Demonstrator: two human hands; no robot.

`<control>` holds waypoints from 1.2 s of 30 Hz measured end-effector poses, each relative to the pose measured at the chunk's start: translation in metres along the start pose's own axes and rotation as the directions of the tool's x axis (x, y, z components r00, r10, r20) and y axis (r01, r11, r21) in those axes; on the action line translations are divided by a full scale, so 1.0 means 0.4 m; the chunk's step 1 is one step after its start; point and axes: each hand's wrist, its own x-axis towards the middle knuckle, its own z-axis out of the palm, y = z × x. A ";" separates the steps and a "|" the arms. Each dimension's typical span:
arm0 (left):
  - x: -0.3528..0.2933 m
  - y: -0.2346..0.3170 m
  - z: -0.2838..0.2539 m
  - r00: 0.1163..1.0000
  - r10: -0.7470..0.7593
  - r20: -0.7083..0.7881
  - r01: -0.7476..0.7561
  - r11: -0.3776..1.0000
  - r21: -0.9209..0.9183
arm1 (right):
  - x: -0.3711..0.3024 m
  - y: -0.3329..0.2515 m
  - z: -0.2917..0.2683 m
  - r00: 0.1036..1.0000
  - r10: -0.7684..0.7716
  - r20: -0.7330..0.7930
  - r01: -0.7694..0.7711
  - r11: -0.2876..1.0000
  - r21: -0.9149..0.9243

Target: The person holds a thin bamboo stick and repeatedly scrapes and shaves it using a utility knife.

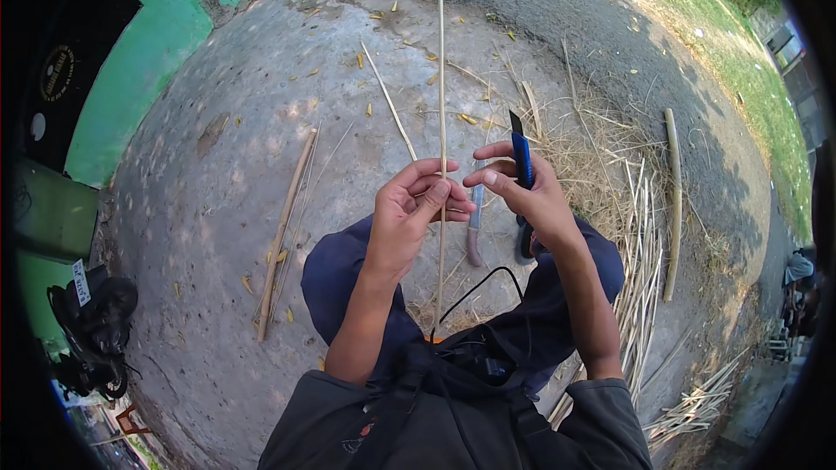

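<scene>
Above the middle of the concrete ground, I had the long pale strip pinched between thumb and fingers of the left hand; the right hand grasped the blue cutter, its blade out and apart from the strip; toward the ground's right edge lay a heap of thin strips, which I judged already split; the held one seemed nearly shaped, with perhaps some trimming left; the thick pole beyond the heap looked not yet split.
</scene>
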 end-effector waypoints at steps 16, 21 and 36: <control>-0.009 0.031 -0.045 0.915 0.278 -0.292 -0.254 0.960 0.120 | -0.019 0.070 0.051 0.857 0.113 0.502 -0.095 0.994 -0.061; -0.009 0.031 -0.041 0.898 0.310 -0.314 -0.282 0.950 0.131 | -0.016 0.074 0.049 0.883 0.071 0.464 -0.014 0.992 -0.125; -0.008 0.026 -0.039 0.873 0.349 -0.342 -0.308 0.936 0.170 | -0.021 0.062 0.054 0.905 0.049 0.422 0.069 0.963 -0.260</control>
